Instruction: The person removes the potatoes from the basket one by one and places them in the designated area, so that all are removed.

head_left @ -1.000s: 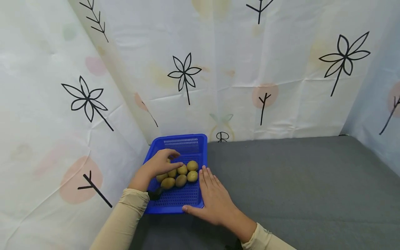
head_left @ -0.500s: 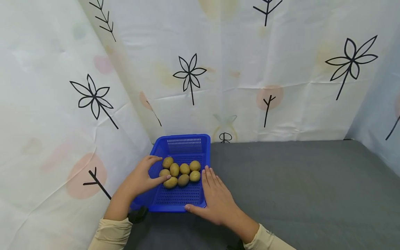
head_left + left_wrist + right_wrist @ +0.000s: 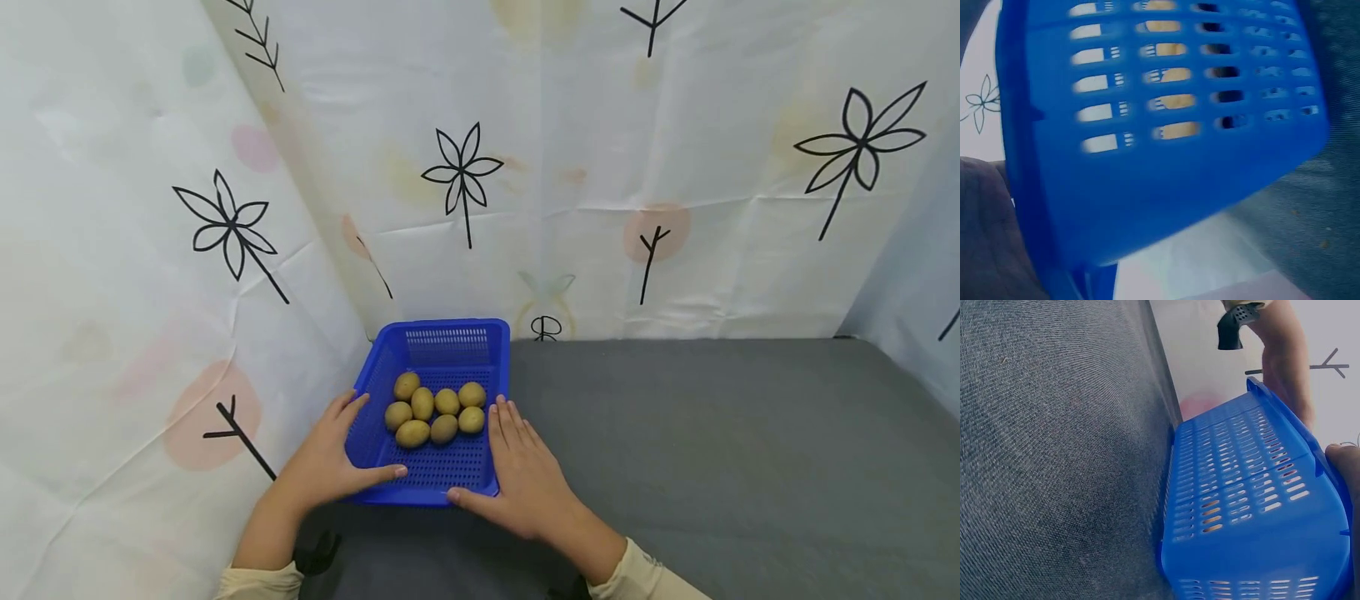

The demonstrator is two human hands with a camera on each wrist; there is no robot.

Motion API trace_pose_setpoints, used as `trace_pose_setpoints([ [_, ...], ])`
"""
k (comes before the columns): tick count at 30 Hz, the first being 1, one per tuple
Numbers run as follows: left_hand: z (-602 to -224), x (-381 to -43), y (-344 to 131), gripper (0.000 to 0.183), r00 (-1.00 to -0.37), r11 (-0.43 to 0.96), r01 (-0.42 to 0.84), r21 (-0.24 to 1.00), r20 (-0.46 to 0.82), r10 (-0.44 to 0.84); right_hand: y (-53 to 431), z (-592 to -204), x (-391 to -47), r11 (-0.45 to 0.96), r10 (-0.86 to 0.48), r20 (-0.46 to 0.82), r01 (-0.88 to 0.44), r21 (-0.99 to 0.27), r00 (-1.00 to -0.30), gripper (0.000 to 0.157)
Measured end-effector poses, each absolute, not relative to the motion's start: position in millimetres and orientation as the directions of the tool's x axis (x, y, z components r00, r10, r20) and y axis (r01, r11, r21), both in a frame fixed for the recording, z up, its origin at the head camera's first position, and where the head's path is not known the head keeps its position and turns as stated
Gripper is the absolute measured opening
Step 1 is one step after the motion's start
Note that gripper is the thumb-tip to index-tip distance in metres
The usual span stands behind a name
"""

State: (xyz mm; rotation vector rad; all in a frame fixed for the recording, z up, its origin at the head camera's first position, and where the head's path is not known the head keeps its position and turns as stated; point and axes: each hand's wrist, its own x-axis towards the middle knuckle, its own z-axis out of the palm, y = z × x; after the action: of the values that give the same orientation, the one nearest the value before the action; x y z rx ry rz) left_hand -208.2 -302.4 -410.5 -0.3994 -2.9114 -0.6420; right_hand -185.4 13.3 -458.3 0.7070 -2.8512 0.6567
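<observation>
A blue plastic basket (image 3: 453, 357) with slotted walls stands at the left back of the table. Inside it, several small yellow-brown potatoes (image 3: 444, 429) lie grouped together. My left hand (image 3: 322, 460) is at the front left corner, fingers spread along the left rim and thumb reaching over the front part. At the front right corner my right hand (image 3: 528, 483) rests against the right rim with straight fingers, its thumb on the front rim. Close up, the slotted basket wall (image 3: 1166, 181) fills the left wrist view, and the basket side (image 3: 1241, 550) shows in the right wrist view.
A grey cloth-covered table (image 3: 675, 433) stretches to the right of the basket. White printed fabric (image 3: 570, 150) hangs behind it and along the left side, close to the basket's left rim.
My left hand has drawn back from over the potatoes to the basket's left rim and front corner. The potatoes now show fully. My right hand stays at the right rim.
</observation>
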Motion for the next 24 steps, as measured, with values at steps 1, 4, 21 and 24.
trace_pose_setpoints([
  [1,-413,-207,-303,0.133,-0.953,0.873,0.292,0.390,0.199,0.230,13,-458,-186,0.795,-0.416,0.227,-0.473,-0.379,-0.881,0.125],
  [4,-421,-205,-306,0.141,-0.940,0.862,0.322,0.392,0.240,0.242,13,-457,-186,0.792,-0.421,0.219,-0.474,-0.385,-0.880,0.124],
  [21,-442,-198,-303,0.148,-0.947,0.933,0.265,0.242,0.248,0.205,33,-400,-221,0.755,-0.458,0.290,-0.540,-0.372,-0.840,0.091],
  [24,-444,-197,-303,0.149,-0.948,0.934,0.263,0.243,0.245,0.203,31,-374,-239,0.691,-0.486,0.333,-0.589,-0.420,-0.808,0.082],
])
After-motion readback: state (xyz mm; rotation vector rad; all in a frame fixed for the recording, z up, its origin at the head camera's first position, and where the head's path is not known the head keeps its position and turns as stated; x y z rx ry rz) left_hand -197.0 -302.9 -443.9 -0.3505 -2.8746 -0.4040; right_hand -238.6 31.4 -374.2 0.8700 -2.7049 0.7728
